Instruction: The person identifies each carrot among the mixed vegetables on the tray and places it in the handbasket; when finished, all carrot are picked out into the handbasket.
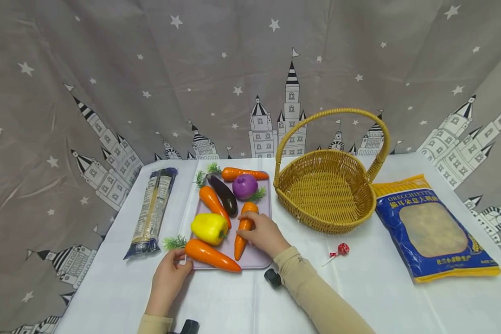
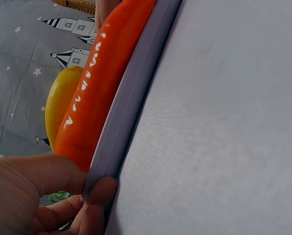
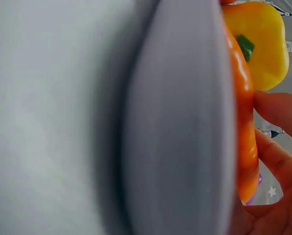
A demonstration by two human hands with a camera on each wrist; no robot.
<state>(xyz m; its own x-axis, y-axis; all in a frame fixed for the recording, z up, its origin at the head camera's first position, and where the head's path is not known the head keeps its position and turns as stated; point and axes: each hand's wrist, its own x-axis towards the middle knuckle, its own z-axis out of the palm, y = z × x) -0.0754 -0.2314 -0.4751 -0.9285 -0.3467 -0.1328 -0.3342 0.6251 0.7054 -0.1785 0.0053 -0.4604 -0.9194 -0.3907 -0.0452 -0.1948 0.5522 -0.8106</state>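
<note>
A lilac tray (image 1: 256,260) bears several carrots, a yellow pepper (image 1: 209,228), an eggplant (image 1: 222,194) and a purple onion-like vegetable (image 1: 245,186). At its front-left corner, my left hand (image 1: 170,278) pinches the rim (image 2: 119,122), thumb beside the large front carrot (image 2: 99,73). My right hand (image 1: 267,232) holds the carrot on the tray's right side (image 1: 246,224), with thumb and fingers on either side of it. In the right wrist view the blurred tray wall (image 3: 180,117) hides part of that carrot (image 3: 246,122) and of my right hand (image 3: 278,161).
A wicker basket (image 1: 325,225) with a tall handle stands right of the tray. Further right lies a blue and yellow pasta bag (image 1: 436,232). A red lollipop (image 1: 343,249) lies in front of the basket. Left of the tray is a long clear packet (image 1: 151,211). A patterned curtain hangs behind.
</note>
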